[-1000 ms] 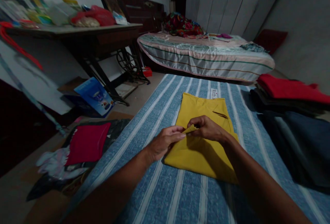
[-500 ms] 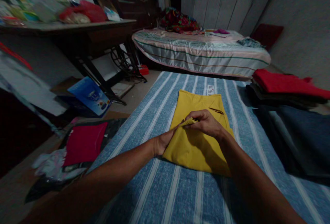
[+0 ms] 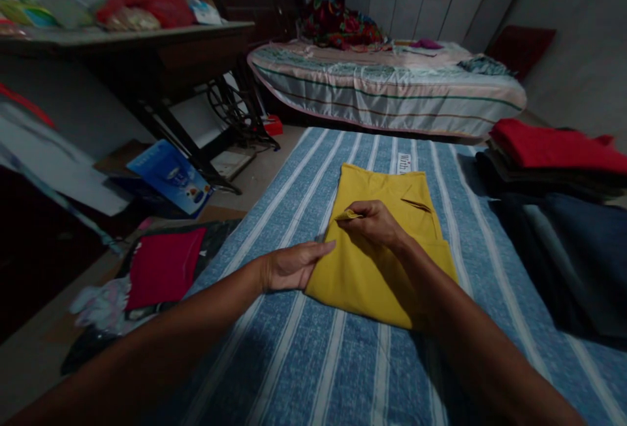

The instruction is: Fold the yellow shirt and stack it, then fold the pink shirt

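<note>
A folded yellow garment (image 3: 377,276), with a pocket-like slit near its far right, lies on a blue-and-white striped cloth (image 3: 274,217). My right hand (image 3: 375,222) is closed on a gathered edge of the garment and holds it raised above the rest. At the left side of the fabric is my left hand (image 3: 296,264); its thumb stretches over the edge and the fingers are spread from it, their tips partly hidden by the cloth. The near part of the garment bulges up a little below the raised edge.
Folded dark clothes (image 3: 582,243) and a stack topped by a red garment (image 3: 553,145) lie on the right. A pink cloth (image 3: 166,268) and a blue box (image 3: 171,178) are on the left. Beyond stand a sewing-machine table (image 3: 196,40) and a bed (image 3: 382,93).
My left hand has drawn back leftward from under the gathered edge to the garment's side. My right hand still grips the edge, slightly farther left. The view has shifted a little.
</note>
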Tool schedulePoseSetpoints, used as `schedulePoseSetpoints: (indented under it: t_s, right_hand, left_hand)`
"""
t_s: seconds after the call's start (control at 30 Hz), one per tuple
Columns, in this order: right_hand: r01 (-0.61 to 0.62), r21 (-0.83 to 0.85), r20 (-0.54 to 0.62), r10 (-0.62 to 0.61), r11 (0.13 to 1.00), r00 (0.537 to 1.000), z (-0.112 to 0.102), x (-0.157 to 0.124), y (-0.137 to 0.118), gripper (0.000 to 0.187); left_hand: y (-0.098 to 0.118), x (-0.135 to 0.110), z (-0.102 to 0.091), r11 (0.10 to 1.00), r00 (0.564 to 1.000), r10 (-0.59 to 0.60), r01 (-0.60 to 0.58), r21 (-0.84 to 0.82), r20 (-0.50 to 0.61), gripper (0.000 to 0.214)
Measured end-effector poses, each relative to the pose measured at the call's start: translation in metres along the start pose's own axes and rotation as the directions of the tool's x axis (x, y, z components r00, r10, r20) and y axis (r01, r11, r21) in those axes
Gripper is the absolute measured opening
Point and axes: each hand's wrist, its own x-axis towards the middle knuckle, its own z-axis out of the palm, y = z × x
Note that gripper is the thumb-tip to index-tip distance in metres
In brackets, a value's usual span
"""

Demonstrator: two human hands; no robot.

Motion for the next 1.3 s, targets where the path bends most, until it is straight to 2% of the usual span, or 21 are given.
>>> schedulePoseSetpoints:
  t_s: [0.07, 0.13, 0.2, 0.27, 0.33, 0.43, 0.53, 0.6, 0.63, 0.73, 0.8, 0.9, 1.03, 1.1, 1.2, 1.3]
  right_hand:
    - [0.001, -0.14, 0.054, 0.007, 0.99, 0.999, 0.005, 0.004, 0.004, 0.028]
    - [0.029, -0.375, 0.086, 0.003, 0.927, 0.996, 0.009, 0.008, 0.006, 0.026]
    - [0.075, -0.617, 0.108, -0.01, 0.784, 0.994, 0.012, 0.012, 0.005, 0.023]
    - [0.11, -0.778, 0.135, -0.007, 0.618, 0.991, 0.014, 0.013, 0.002, 0.024]
    - [0.125, -0.865, 0.155, 0.022, 0.485, 0.988, 0.016, 0.013, -0.002, 0.028]
    - [0.116, -0.929, 0.151, 0.073, 0.35, 0.986, 0.019, 0.012, -0.008, 0.036]
    - [0.111, -0.953, 0.144, 0.099, 0.281, 0.985, 0.022, 0.011, -0.009, 0.041]
    - [0.101, -0.961, 0.132, 0.103, 0.256, 0.986, 0.023, 0.011, -0.008, 0.043]
    - [0.092, -0.965, 0.121, 0.103, 0.246, 0.987, 0.024, 0.011, -0.008, 0.044]
    - [0.064, -0.97, 0.086, 0.083, 0.236, 0.993, 0.028, 0.011, -0.004, 0.042]
    - [0.051, -0.967, 0.066, 0.051, 0.251, 0.997, 0.031, 0.012, -0.001, 0.041]
    - [0.008, -0.961, 0.005, -0.014, 0.275, 1.0, 0.028, 0.014, -0.001, 0.035]
    - [-0.052, -0.96, -0.077, -0.079, 0.276, 0.994, 0.004, 0.007, -0.009, 0.028]
    - [-0.098, -0.959, -0.132, -0.115, 0.266, 0.985, -0.013, -0.007, -0.013, 0.027]
    - [-0.147, -0.954, -0.192, -0.155, 0.263, 0.969, -0.032, -0.038, -0.01, 0.024]
    - [-0.096, -0.958, -0.145, -0.167, 0.27, 0.975, -0.041, -0.066, 0.005, 0.022]
  left_hand:
    - [-0.004, -0.008, -0.006, 0.996, 0.996, -0.032, 0.038, 0.076, -0.079, 0.053]
    - [-0.007, -0.013, -0.007, 0.991, 0.987, -0.032, 0.051, 0.123, -0.155, 0.053]
    - [-0.009, -0.016, -0.005, 0.986, 0.974, -0.006, 0.044, 0.163, -0.225, 0.053]
    - [-0.01, -0.017, 0.0, 0.976, 0.956, 0.022, 0.043, 0.216, -0.291, 0.052]
    - [-0.01, -0.017, 0.004, 0.959, 0.938, 0.048, 0.053, 0.279, -0.342, 0.05]
    - [-0.01, -0.016, 0.007, 0.916, 0.903, 0.088, 0.093, 0.391, -0.421, 0.043]
    - [-0.01, -0.015, 0.005, 0.808, 0.818, 0.145, 0.227, 0.543, -0.557, 0.03]
    - [-0.009, -0.016, 0.005, 0.662, 0.755, 0.249, 0.325, 0.676, -0.607, 0.022]
    - [-0.008, -0.016, 0.007, 0.557, 0.726, 0.329, 0.367, 0.745, -0.604, 0.02]
    - [-0.008, -0.016, 0.017, 0.198, 0.645, 0.591, 0.466, 0.863, -0.484, 0.014]
    - [-0.013, -0.011, 0.026, 0.041, 0.613, 0.709, 0.458, 0.888, -0.349, 0.011]
    - [-0.025, 0.004, 0.035, -0.09, 0.582, 0.801, 0.344, 0.935, -0.137, 0.014]
    - [-0.04, 0.03, 0.033, -0.202, 0.523, 0.851, 0.26, 0.944, 0.038, 0.026]
    - [-0.041, 0.04, 0.03, -0.253, 0.537, 0.838, 0.233, 0.939, 0.092, 0.032]
    - [-0.04, 0.048, 0.03, -0.318, 0.612, 0.78, 0.211, 0.924, 0.129, 0.041]
    - [-0.041, 0.05, 0.031, -0.36, 0.679, 0.723, 0.213, 0.908, 0.127, 0.053]
